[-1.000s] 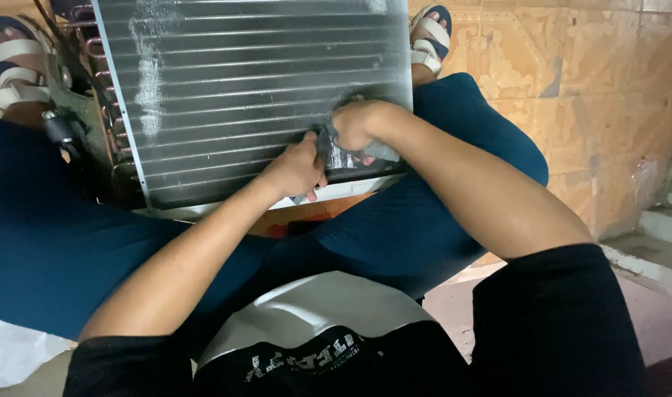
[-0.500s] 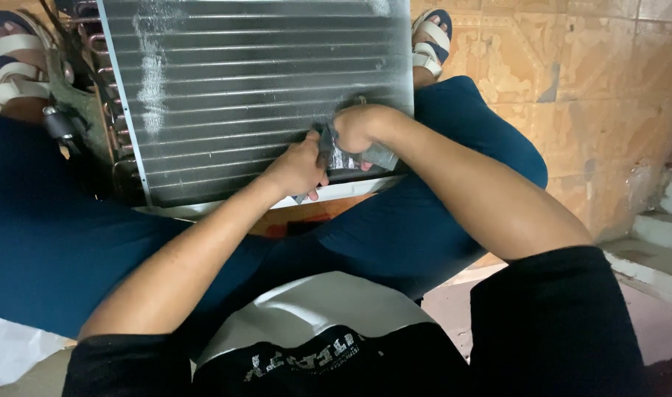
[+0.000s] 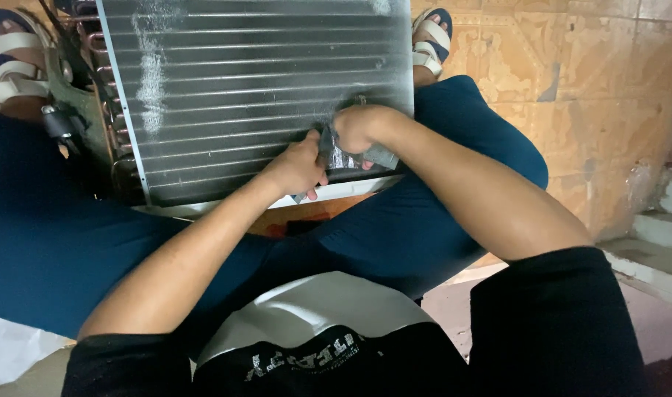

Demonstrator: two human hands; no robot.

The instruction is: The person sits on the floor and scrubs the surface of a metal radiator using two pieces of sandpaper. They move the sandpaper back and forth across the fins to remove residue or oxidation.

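From the head view I'm gripping a grey cloth in my curled right hand and steadying it with my closed left hand at the finned coil's lower right corner, pressing lightly along the fins.

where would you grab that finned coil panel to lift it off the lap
Probably by its two long side edges, one hand coming in from each side. The finned coil panel is wide and flat, lying tilted between the knees; its face is thin fins that look easy to bend. The left edge carries copper tube bends, so take the frame beside them.
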